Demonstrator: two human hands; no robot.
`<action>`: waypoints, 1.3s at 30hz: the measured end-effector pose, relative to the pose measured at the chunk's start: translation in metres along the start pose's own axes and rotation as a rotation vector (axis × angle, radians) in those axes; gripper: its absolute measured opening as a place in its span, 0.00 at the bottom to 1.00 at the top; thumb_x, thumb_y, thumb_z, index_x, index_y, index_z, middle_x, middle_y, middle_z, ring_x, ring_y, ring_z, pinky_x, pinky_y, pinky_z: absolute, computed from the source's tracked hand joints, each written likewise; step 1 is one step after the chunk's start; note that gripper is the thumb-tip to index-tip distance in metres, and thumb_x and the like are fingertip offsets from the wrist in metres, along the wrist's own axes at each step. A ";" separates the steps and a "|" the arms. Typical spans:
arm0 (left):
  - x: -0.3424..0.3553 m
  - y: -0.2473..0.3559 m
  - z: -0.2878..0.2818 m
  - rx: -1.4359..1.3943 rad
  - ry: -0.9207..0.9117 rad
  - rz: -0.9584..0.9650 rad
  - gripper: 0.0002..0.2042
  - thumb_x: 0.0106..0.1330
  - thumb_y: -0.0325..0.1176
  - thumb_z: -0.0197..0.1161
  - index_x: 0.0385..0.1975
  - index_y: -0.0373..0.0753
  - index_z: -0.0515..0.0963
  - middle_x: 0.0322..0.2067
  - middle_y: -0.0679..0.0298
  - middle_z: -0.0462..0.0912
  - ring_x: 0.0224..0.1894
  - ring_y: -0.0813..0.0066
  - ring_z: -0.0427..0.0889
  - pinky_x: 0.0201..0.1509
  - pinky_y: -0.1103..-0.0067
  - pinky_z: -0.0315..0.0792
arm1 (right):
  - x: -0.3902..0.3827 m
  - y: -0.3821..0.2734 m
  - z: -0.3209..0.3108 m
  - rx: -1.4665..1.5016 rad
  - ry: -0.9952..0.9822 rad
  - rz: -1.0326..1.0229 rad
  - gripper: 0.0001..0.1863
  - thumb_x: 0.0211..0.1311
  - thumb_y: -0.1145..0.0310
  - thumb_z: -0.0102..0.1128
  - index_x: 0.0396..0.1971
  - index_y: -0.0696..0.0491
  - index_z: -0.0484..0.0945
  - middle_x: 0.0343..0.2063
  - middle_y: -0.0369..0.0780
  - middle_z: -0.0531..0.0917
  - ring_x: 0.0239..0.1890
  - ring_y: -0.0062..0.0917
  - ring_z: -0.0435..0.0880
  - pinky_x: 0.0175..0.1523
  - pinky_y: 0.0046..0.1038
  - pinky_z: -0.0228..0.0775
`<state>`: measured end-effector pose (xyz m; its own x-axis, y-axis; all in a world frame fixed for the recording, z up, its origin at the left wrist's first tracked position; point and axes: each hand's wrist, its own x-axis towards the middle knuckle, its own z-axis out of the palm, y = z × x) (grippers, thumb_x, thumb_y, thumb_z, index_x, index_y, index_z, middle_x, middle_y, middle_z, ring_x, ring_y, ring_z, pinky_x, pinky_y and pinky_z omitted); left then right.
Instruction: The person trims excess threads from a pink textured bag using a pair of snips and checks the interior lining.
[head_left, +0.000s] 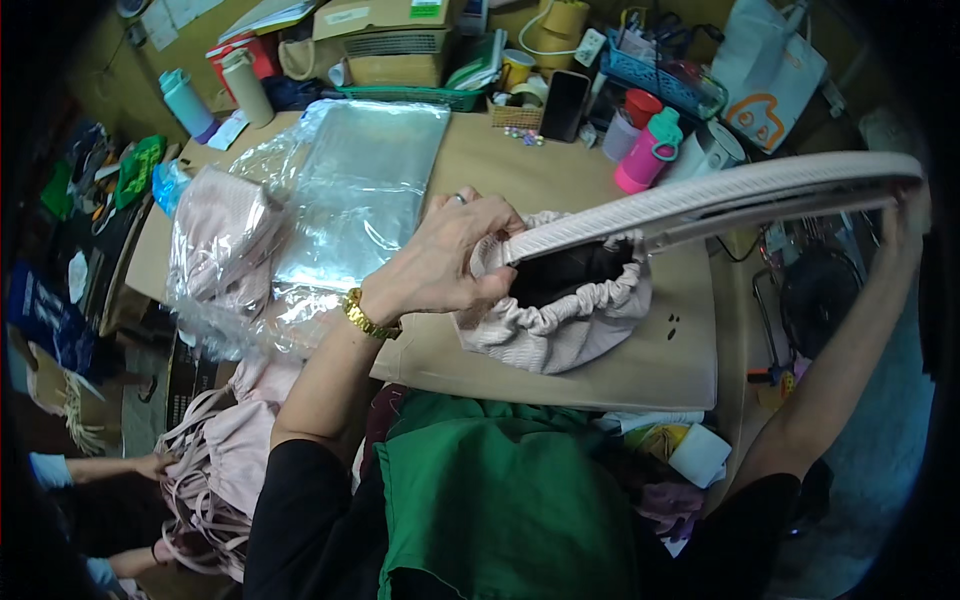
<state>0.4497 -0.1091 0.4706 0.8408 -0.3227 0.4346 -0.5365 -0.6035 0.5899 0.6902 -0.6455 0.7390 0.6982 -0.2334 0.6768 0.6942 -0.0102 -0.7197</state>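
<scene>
A pale pink handbag (560, 340) with a gathered, ruffled mouth and a dark lining sits on the table in front of me. My left hand (445, 250), with a gold watch on its wrist, is closed on the bag's rim near one end of the strap. Stretched far out to the right, my right hand (905, 215) grips the looped end of the long pink strap (740, 190). The strap is pulled taut and slants upward from the bag. My right fingers show only partly near the picture's edge.
On the table's left lie a plastic-wrapped pink bag (225, 235) and a stack of clear plastic sleeves (365, 190). Bottles, a phone (565, 105) and a blue basket (650, 65) line the back. At lower left, another person's hands (155, 467) touch piled pink bags (235, 450).
</scene>
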 end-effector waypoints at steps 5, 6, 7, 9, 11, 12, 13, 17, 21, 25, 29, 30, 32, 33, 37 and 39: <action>0.002 0.005 0.024 -0.020 0.093 0.127 0.29 0.52 0.25 0.67 0.57 0.41 0.70 0.57 0.58 0.76 0.61 0.54 0.70 0.63 0.59 0.61 | -0.083 0.008 0.077 0.312 0.014 0.313 0.27 0.78 0.57 0.32 0.55 0.70 0.62 0.48 0.57 0.76 0.53 0.51 0.75 0.68 0.47 0.63; 0.003 0.005 0.030 -0.031 0.084 0.144 0.29 0.52 0.25 0.67 0.57 0.41 0.70 0.57 0.58 0.76 0.61 0.54 0.70 0.63 0.59 0.61 | -0.080 0.020 0.073 0.343 0.085 0.282 0.30 0.78 0.55 0.29 0.56 0.72 0.60 0.48 0.60 0.75 0.56 0.53 0.73 0.70 0.51 0.60; 0.005 0.003 0.039 -0.177 0.029 0.249 0.29 0.51 0.24 0.68 0.57 0.41 0.70 0.60 0.58 0.74 0.61 0.54 0.71 0.63 0.58 0.60 | -0.059 0.029 0.039 0.432 -0.006 0.268 0.29 0.78 0.55 0.30 0.54 0.71 0.61 0.45 0.59 0.75 0.52 0.50 0.74 0.67 0.51 0.63; 0.006 -0.002 0.041 -0.144 -0.061 0.413 0.28 0.56 0.33 0.69 0.59 0.43 0.71 0.65 0.57 0.69 0.56 0.58 0.75 0.57 0.60 0.64 | -0.042 0.040 0.017 0.789 -0.501 0.300 0.26 0.78 0.55 0.32 0.48 0.69 0.63 0.39 0.54 0.73 0.44 0.43 0.74 0.59 0.49 0.67; -0.001 -0.003 0.023 -0.001 -0.152 0.377 0.27 0.58 0.40 0.67 0.59 0.43 0.72 0.65 0.58 0.68 0.53 0.61 0.76 0.53 0.64 0.65 | -0.058 0.025 0.047 0.905 -0.628 0.349 0.22 0.78 0.57 0.33 0.42 0.65 0.63 0.34 0.48 0.68 0.37 0.35 0.68 0.52 0.44 0.67; -0.001 -0.001 0.015 0.136 -0.242 0.355 0.28 0.60 0.48 0.65 0.60 0.44 0.72 0.66 0.58 0.68 0.51 0.64 0.77 0.49 0.68 0.65 | -0.067 0.011 0.059 0.947 -0.686 0.372 0.20 0.78 0.58 0.34 0.39 0.62 0.63 0.31 0.45 0.65 0.33 0.31 0.65 0.48 0.41 0.67; -0.001 0.001 0.010 0.169 -0.201 0.388 0.32 0.60 0.59 0.59 0.59 0.46 0.73 0.64 0.60 0.70 0.47 0.66 0.77 0.46 0.72 0.62 | -0.083 -0.003 0.086 0.642 -0.404 0.307 0.19 0.78 0.58 0.34 0.40 0.62 0.64 0.32 0.45 0.66 0.34 0.32 0.65 0.48 0.41 0.67; -0.005 -0.004 0.014 0.345 -0.303 0.379 0.25 0.59 0.58 0.60 0.47 0.44 0.81 0.58 0.64 0.75 0.50 0.68 0.76 0.51 0.67 0.61 | -0.099 -0.026 0.115 0.504 -0.482 0.268 0.18 0.77 0.59 0.36 0.39 0.61 0.65 0.33 0.45 0.67 0.34 0.32 0.67 0.47 0.38 0.67; -0.011 -0.011 0.022 0.378 -0.302 0.494 0.16 0.61 0.50 0.60 0.30 0.41 0.80 0.50 0.65 0.79 0.54 0.70 0.76 0.65 0.61 0.60 | -0.128 -0.045 0.166 0.684 -0.984 0.217 0.11 0.78 0.65 0.35 0.39 0.58 0.59 0.30 0.37 0.57 0.32 0.24 0.57 0.43 0.28 0.57; 0.011 0.019 0.014 0.476 -0.619 0.431 0.11 0.60 0.40 0.60 0.29 0.38 0.79 0.51 0.64 0.78 0.56 0.69 0.76 0.76 0.51 0.43 | -0.177 -0.057 0.213 0.532 -0.880 0.148 0.12 0.76 0.63 0.39 0.38 0.58 0.63 0.29 0.38 0.62 0.31 0.26 0.62 0.41 0.29 0.60; 0.011 0.025 0.021 0.345 -0.298 0.517 0.10 0.63 0.36 0.58 0.26 0.36 0.77 0.59 0.60 0.72 0.63 0.68 0.71 0.75 0.55 0.49 | -0.211 -0.067 0.250 0.380 -0.892 0.050 0.13 0.74 0.62 0.43 0.37 0.58 0.66 0.27 0.38 0.67 0.30 0.27 0.67 0.39 0.30 0.64; 0.007 0.020 0.023 0.355 -0.304 0.510 0.10 0.63 0.36 0.58 0.26 0.36 0.77 0.59 0.60 0.72 0.63 0.68 0.71 0.75 0.55 0.49 | -0.218 -0.067 0.261 0.334 -0.909 0.019 0.13 0.73 0.62 0.44 0.36 0.58 0.67 0.27 0.38 0.68 0.30 0.27 0.68 0.39 0.30 0.64; 0.003 0.014 0.030 0.266 -0.320 0.589 0.10 0.62 0.36 0.58 0.27 0.35 0.77 0.58 0.58 0.74 0.64 0.66 0.70 0.75 0.60 0.51 | -0.231 -0.078 0.275 0.189 -0.953 -0.066 0.14 0.72 0.61 0.47 0.36 0.58 0.68 0.26 0.38 0.71 0.29 0.28 0.71 0.38 0.31 0.66; 0.003 0.015 0.027 0.316 -0.419 0.566 0.11 0.62 0.36 0.58 0.31 0.33 0.79 0.56 0.56 0.75 0.62 0.65 0.71 0.72 0.63 0.57 | -0.237 -0.083 0.281 0.104 -0.993 -0.114 0.14 0.72 0.61 0.48 0.36 0.58 0.69 0.26 0.38 0.72 0.29 0.29 0.72 0.37 0.31 0.67; 0.011 0.019 0.034 0.219 -0.531 0.564 0.10 0.60 0.36 0.58 0.31 0.35 0.79 0.44 0.56 0.81 0.52 0.61 0.77 0.64 0.63 0.63 | -0.262 -0.087 0.290 -0.284 -1.205 -0.273 0.15 0.70 0.59 0.52 0.35 0.58 0.73 0.25 0.39 0.77 0.28 0.30 0.78 0.36 0.33 0.70; 0.010 0.023 0.032 0.347 -0.621 0.553 0.09 0.57 0.36 0.59 0.30 0.38 0.79 0.37 0.58 0.82 0.46 0.61 0.80 0.62 0.64 0.64 | -0.278 -0.076 0.291 -0.437 -1.364 -0.308 0.15 0.68 0.59 0.54 0.34 0.58 0.74 0.24 0.39 0.79 0.27 0.31 0.80 0.35 0.33 0.72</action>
<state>0.4482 -0.1494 0.4673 0.4102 -0.9075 0.0901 -0.9088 -0.3985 0.1236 0.4943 -0.2974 0.6507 0.3282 0.9111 0.2493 0.9096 -0.2336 -0.3435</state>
